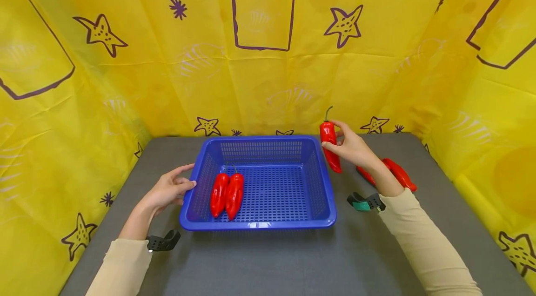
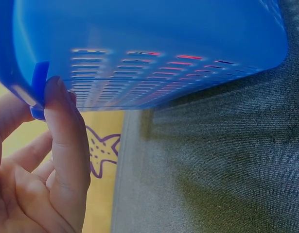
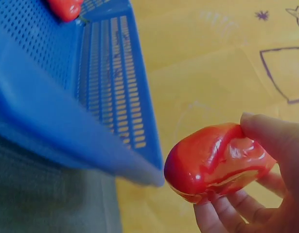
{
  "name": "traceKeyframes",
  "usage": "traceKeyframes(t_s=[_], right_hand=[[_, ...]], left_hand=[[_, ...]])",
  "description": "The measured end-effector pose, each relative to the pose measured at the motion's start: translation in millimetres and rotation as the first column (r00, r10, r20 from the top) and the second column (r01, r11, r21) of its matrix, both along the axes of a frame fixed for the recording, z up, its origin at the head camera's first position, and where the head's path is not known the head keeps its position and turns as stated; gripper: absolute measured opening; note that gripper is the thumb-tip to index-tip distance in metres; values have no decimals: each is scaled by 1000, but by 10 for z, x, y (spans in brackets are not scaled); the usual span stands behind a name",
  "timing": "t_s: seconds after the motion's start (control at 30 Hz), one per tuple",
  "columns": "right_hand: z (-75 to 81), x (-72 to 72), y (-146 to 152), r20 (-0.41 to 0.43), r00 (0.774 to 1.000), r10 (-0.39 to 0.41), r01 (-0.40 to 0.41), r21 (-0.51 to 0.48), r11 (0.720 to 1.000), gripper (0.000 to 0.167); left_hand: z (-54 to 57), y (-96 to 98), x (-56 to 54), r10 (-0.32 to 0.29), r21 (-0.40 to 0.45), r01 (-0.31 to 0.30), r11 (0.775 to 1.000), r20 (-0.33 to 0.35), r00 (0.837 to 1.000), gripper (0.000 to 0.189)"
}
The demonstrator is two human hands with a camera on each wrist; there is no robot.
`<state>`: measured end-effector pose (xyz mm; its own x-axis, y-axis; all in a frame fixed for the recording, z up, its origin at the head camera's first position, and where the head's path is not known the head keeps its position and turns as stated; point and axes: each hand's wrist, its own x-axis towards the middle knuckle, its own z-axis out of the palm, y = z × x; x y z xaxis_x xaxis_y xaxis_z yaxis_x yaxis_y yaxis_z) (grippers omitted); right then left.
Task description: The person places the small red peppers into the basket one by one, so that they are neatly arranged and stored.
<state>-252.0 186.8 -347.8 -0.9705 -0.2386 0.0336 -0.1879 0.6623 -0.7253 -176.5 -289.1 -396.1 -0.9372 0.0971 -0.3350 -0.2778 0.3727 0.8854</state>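
Observation:
A blue perforated plastic basket (image 1: 257,225) stands on the dark grey table. My left hand (image 1: 169,189) pinches its left rim; in the left wrist view the thumb (image 2: 66,131) lies against the rim's outside. Two red peppers (image 1: 234,196) lie side by side in the basket's left part, stems toward the back. Just beyond the basket's right rim, my right hand (image 1: 349,147) holds another red pepper (image 1: 328,133), stem up. The right wrist view shows that pepper (image 3: 207,160) between thumb and fingers. Under the right forearm, more red peppers (image 1: 399,175) lie on the table, partly hidden.
Yellow cloth (image 1: 268,82) printed with starfish and fish surrounds the table at the back and sides. Grey table surface (image 1: 259,263) shows in front of the basket. A black wrist strap (image 1: 163,241) sits on the left wrist, another with a green piece (image 1: 362,205) on the right.

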Motion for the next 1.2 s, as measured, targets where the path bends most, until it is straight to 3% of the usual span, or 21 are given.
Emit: traceKeyframes(t_s=[0.6, 1.2], right_hand=[[65, -50, -370, 8, 1000, 18, -17, -159, 987, 70], [25, -82, -642, 88, 991, 97, -68, -284, 956, 68]], left_hand=[[0, -3, -2, -3, -9, 3, 1000, 3, 1000, 70], [-4, -9, -6, -9, -5, 9, 1000, -2, 1000, 70]])
